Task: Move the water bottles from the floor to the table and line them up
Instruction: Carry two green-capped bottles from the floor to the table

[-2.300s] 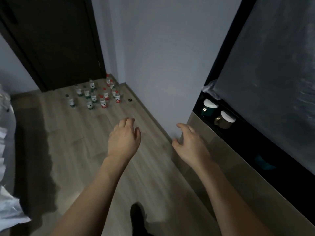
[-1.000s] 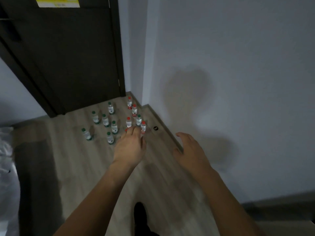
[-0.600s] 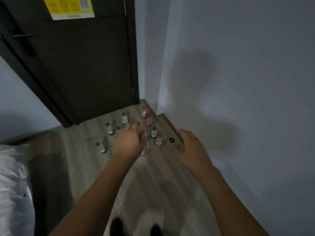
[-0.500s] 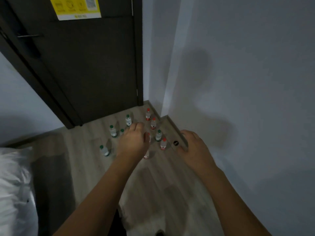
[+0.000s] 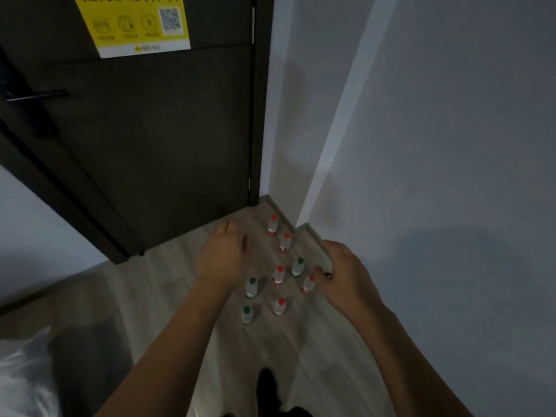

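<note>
On the floor: bottles (image 5: 278,275) stand clustered by the door (image 5: 150,130) corner, none on a table yet.
Left grip (image 5: 224,255): fingers loosely apart, empty, above the far-left bottles.
Right grip (image 5: 343,275): relaxed, empty, just beside a red-capped bottle.
Advice: crouch, grasp one body per hand, lift straight up to spare neighbours.

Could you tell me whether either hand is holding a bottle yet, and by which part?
Nothing is held: the left hand and right hand hang over the bottles.
</note>
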`<state>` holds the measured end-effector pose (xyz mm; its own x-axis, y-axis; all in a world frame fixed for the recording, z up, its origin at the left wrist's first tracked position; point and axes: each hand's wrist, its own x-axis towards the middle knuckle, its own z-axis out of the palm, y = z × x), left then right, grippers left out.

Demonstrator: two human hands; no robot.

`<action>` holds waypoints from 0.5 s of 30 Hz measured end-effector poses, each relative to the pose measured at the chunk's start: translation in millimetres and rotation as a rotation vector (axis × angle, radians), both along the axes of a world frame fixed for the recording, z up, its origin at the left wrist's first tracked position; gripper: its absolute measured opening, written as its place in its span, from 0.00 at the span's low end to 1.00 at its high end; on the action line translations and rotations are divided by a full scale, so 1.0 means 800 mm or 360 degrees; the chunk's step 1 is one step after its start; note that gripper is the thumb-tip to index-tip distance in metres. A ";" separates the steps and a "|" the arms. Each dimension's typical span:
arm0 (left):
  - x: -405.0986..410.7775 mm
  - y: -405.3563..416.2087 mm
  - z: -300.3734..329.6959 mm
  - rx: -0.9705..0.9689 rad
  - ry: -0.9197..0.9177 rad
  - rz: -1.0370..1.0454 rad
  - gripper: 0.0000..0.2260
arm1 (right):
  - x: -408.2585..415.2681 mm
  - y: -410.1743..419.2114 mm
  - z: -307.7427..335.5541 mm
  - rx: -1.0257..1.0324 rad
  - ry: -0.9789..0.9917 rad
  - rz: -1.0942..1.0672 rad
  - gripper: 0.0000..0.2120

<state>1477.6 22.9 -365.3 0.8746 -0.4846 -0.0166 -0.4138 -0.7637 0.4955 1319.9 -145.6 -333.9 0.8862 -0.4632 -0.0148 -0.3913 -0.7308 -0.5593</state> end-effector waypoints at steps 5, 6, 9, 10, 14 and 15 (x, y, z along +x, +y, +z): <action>0.086 0.004 -0.021 0.0132 0.0063 0.0092 0.20 | 0.112 0.000 -0.035 0.0011 0.0087 0.0133 0.21; 0.103 0.008 -0.023 0.0126 0.0046 0.0138 0.20 | 0.136 0.000 -0.042 -0.0019 0.0079 0.0185 0.20; 0.162 0.024 -0.038 0.0169 0.0017 0.0180 0.19 | 0.203 0.001 -0.065 -0.0017 0.0104 0.0250 0.17; 0.183 0.031 -0.045 0.0188 0.0031 0.0199 0.20 | 0.224 0.004 -0.074 -0.0001 0.0121 0.0268 0.17; 0.258 0.061 -0.110 0.0188 0.0138 0.0262 0.20 | 0.307 0.020 -0.136 -0.0059 0.0244 0.0358 0.20; 0.273 0.066 -0.137 0.0213 0.0189 0.0257 0.21 | 0.328 0.025 -0.159 -0.0097 0.0291 0.0383 0.21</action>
